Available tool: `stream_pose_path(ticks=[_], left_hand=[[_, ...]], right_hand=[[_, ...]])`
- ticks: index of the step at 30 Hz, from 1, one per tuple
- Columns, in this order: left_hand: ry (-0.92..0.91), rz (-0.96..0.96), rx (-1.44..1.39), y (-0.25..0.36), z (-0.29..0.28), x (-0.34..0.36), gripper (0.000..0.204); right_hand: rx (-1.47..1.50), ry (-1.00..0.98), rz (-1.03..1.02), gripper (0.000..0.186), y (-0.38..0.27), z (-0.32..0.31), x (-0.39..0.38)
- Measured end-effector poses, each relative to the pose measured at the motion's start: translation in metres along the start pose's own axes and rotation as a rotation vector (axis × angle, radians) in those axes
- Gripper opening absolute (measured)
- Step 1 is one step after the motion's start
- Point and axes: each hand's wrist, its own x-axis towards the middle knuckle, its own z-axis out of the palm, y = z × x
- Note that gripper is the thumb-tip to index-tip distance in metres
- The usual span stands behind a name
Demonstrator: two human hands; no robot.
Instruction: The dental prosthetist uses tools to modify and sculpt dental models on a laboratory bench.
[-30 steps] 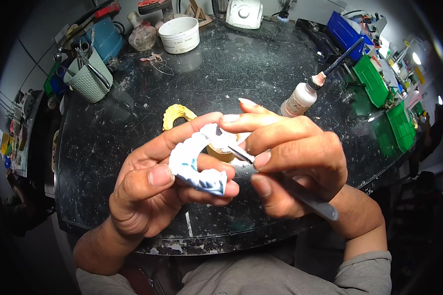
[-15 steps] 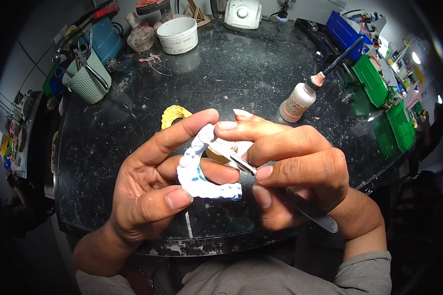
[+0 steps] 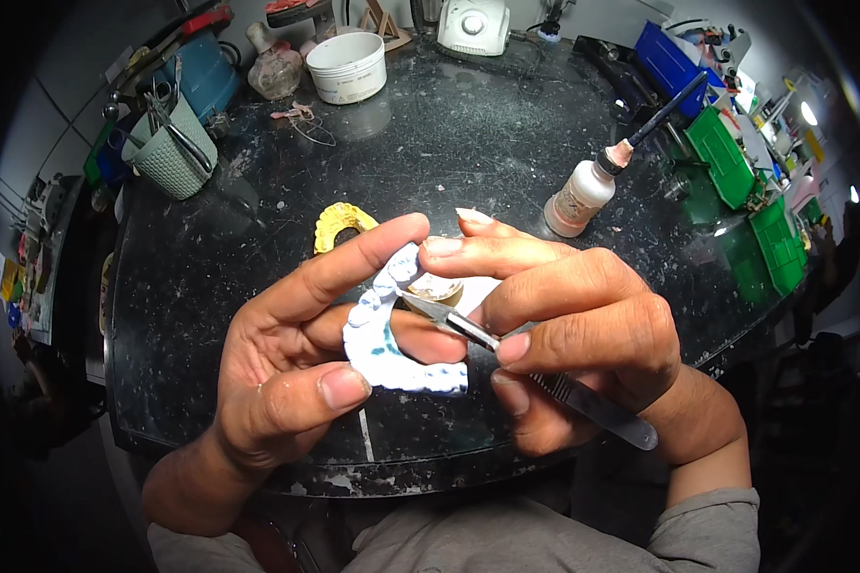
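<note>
A white horseshoe-shaped dental cast, with teal marks along its inner side, is held up over the bench in my left hand. The thumb presses its outer edge, while the index finger reaches to its far end and another finger passes behind it. Gripped in my right hand is a scalpel, its blade against the inner side of the cast near the far teeth. The right index fingertip rests by the cast's far end. Behind the hands, a small round bowl with whitish contents is partly hidden.
On the black bench, a yellow dental cast lies beyond my left hand. A bottle with pinkish residue stands right. Farther back are a white tub, a tool basket and green bins.
The scalpel has turned slightly, so its blade shows more of its flat side. The white cast has tilted a little; both hands keep their grip.
</note>
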Motion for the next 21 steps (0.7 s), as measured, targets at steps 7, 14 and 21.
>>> stream_pose_path(ticks=[7,14,21], left_hand=[[-0.040,-0.016,-0.003,0.004,-0.003,-0.002,0.093],[-0.038,-0.029,-0.020,-0.002,-0.003,-0.003,0.091],[0.316,0.257,0.451,0.022,-0.056,0.038,0.036]], right_hand=[[-0.044,-0.062,-0.005,0.026,-0.005,-0.002,0.001],[-0.057,0.006,-0.073,0.027,0.001,0.000,-0.007],[-0.289,0.199,0.162,0.013,0.027,-0.016,0.002]])
